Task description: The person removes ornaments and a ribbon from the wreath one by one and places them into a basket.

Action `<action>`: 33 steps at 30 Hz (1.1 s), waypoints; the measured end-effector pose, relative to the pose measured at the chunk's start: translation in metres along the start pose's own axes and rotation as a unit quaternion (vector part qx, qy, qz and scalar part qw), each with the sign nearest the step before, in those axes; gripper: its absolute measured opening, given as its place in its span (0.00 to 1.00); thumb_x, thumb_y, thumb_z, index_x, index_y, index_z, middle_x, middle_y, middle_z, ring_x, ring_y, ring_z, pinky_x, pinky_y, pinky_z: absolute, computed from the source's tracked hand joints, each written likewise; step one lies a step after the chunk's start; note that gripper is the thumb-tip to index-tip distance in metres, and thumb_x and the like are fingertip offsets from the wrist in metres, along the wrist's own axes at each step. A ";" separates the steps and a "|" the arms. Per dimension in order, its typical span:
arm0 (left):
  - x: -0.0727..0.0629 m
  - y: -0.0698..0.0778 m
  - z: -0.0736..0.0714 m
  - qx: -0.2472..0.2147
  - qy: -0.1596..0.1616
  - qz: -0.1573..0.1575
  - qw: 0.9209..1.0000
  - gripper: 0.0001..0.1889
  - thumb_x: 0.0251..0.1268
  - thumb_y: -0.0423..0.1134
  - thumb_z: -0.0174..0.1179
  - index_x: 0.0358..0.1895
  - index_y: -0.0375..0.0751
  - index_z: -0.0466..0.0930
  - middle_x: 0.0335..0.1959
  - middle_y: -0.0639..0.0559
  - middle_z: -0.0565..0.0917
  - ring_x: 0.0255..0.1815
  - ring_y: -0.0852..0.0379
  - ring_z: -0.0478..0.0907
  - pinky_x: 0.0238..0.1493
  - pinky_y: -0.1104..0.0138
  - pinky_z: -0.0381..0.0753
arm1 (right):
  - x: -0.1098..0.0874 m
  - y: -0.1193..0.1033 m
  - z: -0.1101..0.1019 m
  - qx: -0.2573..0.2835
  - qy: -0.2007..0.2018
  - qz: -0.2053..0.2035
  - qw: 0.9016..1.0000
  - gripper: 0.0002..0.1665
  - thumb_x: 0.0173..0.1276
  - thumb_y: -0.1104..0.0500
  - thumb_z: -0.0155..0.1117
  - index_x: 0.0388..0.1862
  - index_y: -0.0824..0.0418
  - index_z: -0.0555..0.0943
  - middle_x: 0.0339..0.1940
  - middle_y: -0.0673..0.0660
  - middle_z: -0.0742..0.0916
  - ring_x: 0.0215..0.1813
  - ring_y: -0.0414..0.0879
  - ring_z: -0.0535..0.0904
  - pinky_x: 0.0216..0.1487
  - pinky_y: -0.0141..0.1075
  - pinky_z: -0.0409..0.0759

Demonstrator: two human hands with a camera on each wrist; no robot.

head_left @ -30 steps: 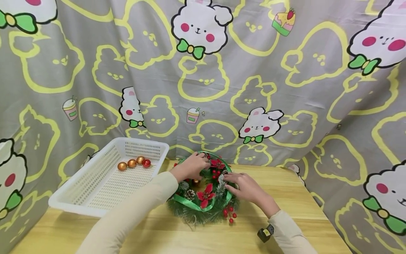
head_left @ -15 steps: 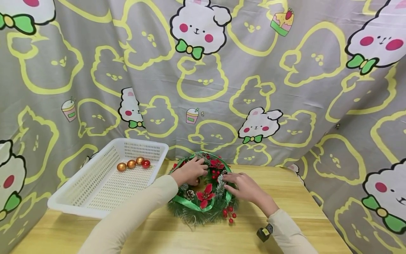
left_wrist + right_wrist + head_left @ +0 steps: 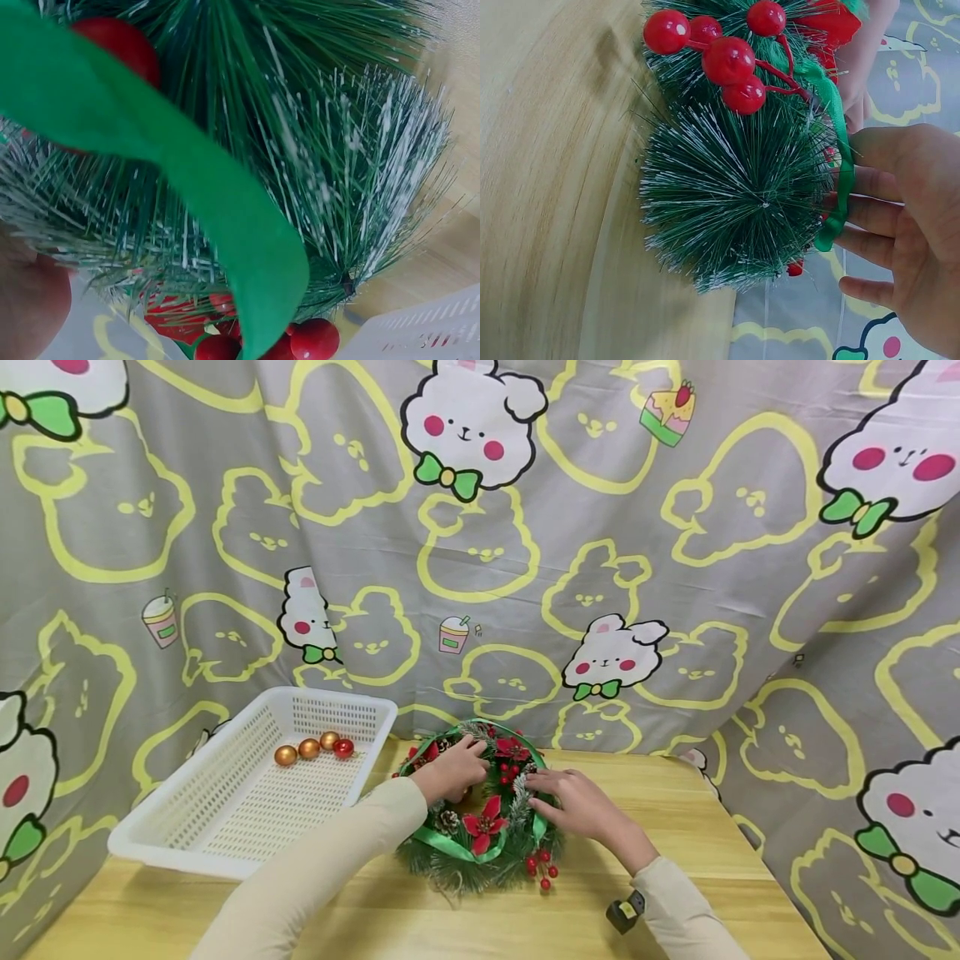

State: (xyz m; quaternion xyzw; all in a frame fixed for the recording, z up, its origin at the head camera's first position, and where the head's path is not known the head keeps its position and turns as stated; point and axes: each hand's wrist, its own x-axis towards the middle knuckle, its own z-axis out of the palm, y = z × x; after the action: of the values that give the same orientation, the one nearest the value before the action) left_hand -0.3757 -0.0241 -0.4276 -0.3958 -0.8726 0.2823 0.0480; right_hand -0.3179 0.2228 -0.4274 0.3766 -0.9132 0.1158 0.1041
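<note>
A green pine wreath (image 3: 457,872) lies on the wooden table, trimmed with green ribbon (image 3: 450,847), red flowers (image 3: 485,824), pine cones and red berries (image 3: 728,61). My left hand (image 3: 460,768) reaches over the wreath's left side, its fingers bent down into the middle. Its fingertips are hidden, so I cannot tell whether they pinch anything. In the left wrist view only an edge of that hand (image 3: 30,300) shows, beside frosted needles. My right hand (image 3: 576,802) rests on the wreath's right side, fingers extended against the ribbon and needles in the right wrist view.
A white perforated basket (image 3: 255,814) stands on the table at the left, holding several gold balls (image 3: 308,748) and a red ball (image 3: 343,749) at its far end. A patterned curtain (image 3: 487,552) hangs behind the table. A black device (image 3: 626,912) sits at my right wrist.
My left hand has shifted slightly lower over the wreath's middle, covering most of a gold ball that showed there earlier. The right hand has stayed in place.
</note>
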 end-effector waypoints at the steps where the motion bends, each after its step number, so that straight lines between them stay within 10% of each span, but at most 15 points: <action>1: 0.001 0.001 0.000 0.003 -0.004 0.000 1.000 0.04 0.67 0.46 0.68 0.39 0.65 0.87 0.54 0.70 0.83 0.69 0.56 0.67 0.71 0.57 0.65 | 0.000 0.000 0.000 0.000 0.001 0.000 1.000 0.22 0.76 0.53 0.62 0.62 0.62 0.84 0.63 0.61 0.86 0.67 0.60 0.80 0.65 0.58 0.76; 14: 0.002 0.004 -0.001 0.043 -0.008 -0.008 0.999 0.04 0.66 0.46 0.69 0.35 0.65 0.87 0.50 0.70 0.86 0.72 0.57 0.67 0.78 0.55 0.60 | 0.000 0.000 0.003 -0.008 0.002 -0.007 1.000 0.22 0.76 0.53 0.62 0.62 0.62 0.84 0.63 0.61 0.86 0.67 0.59 0.80 0.64 0.58 0.77; 24: -0.005 -0.013 -0.010 -0.098 0.074 -0.017 0.992 0.06 0.62 0.42 0.71 0.31 0.58 0.83 0.32 0.63 0.84 0.44 0.56 0.65 0.54 0.57 0.62 | 0.000 0.000 0.001 -0.006 0.001 -0.002 1.000 0.22 0.76 0.53 0.62 0.61 0.63 0.84 0.63 0.61 0.86 0.67 0.60 0.80 0.64 0.59 0.77; 33: -0.010 -0.028 -0.018 -0.191 0.116 -0.041 0.974 0.12 0.50 0.43 0.78 0.38 0.56 0.86 0.40 0.60 0.87 0.45 0.54 0.68 0.48 0.57 0.54 | 0.001 0.000 0.000 -0.013 -0.004 0.000 1.000 0.22 0.76 0.52 0.63 0.61 0.63 0.84 0.63 0.61 0.86 0.67 0.59 0.80 0.65 0.59 0.76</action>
State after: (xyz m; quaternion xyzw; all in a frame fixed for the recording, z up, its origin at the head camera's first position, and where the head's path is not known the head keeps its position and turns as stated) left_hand -0.3817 -0.0382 -0.3965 -0.3915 -0.9144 0.0607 0.0838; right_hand -0.3186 0.2218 -0.4274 0.3755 -0.9151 0.1025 0.1050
